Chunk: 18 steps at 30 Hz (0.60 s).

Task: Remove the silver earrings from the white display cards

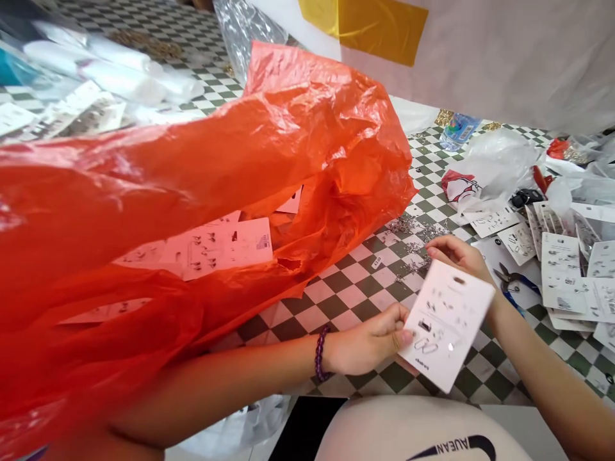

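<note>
The left hand (368,342) is pinching the lower left edge of a white earring card (449,326), with its thumb lying on the printed face, and a purple beaded bracelet (321,353) is circling that wrist. The right hand (456,256) is reaching behind the card's upper edge with its fingers curled. The card hides part of that grip, so I cannot tell whether it is pinching. The card is tilting in the air between both hands, above a green-and-white checkered tile floor (350,288), with a punched slot at its top and small metal earrings mounted on its face. A large orange plastic bag (192,192) is billowing across the left of the view, beside the left forearm, and more cards (221,246) are showing inside its folds. To the right of the right forearm, a loose stack of earring cards (560,269) is lying on the tiles beside blue-handled pliers (512,282). Scattered metal pieces (408,224) are glinting near the right hand. Farther off, a crumpled clear plastic bag (500,160) is lying near a water bottle (459,131), and white packets (120,70) are piling up at the upper left.
</note>
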Each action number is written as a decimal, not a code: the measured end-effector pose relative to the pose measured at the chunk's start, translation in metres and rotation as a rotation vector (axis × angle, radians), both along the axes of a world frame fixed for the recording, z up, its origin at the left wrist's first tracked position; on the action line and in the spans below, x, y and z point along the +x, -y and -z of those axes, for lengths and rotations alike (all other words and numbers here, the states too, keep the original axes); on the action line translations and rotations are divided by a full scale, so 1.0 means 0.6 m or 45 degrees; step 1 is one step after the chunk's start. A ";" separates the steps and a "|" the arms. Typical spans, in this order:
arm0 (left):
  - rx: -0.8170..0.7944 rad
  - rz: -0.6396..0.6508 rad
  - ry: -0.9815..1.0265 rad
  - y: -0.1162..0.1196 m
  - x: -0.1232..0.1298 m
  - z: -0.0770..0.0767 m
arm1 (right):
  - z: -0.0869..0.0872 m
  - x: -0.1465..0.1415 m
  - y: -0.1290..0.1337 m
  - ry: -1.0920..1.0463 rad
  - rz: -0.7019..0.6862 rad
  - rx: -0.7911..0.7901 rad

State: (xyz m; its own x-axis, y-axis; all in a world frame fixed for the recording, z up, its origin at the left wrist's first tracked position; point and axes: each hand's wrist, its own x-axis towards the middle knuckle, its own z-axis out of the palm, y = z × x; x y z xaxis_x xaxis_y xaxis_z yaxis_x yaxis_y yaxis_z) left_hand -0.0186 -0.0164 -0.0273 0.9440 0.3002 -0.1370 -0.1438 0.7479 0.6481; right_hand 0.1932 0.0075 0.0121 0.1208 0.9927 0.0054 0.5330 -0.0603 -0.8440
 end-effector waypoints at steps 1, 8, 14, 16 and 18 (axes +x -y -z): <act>0.099 0.008 -0.027 0.003 -0.001 -0.002 | 0.001 -0.002 -0.013 0.092 -0.022 0.030; 0.246 -0.025 -0.196 -0.005 -0.016 -0.020 | 0.018 -0.036 -0.084 0.595 -0.256 0.248; 0.196 0.002 -0.181 -0.005 -0.015 -0.021 | 0.028 -0.057 -0.119 0.828 -0.139 0.064; 0.204 -0.005 -0.186 -0.005 -0.015 -0.020 | 0.028 -0.063 -0.121 0.836 -0.128 0.037; 0.211 -0.011 -0.195 -0.006 -0.014 -0.019 | 0.026 -0.068 -0.120 0.811 -0.138 0.033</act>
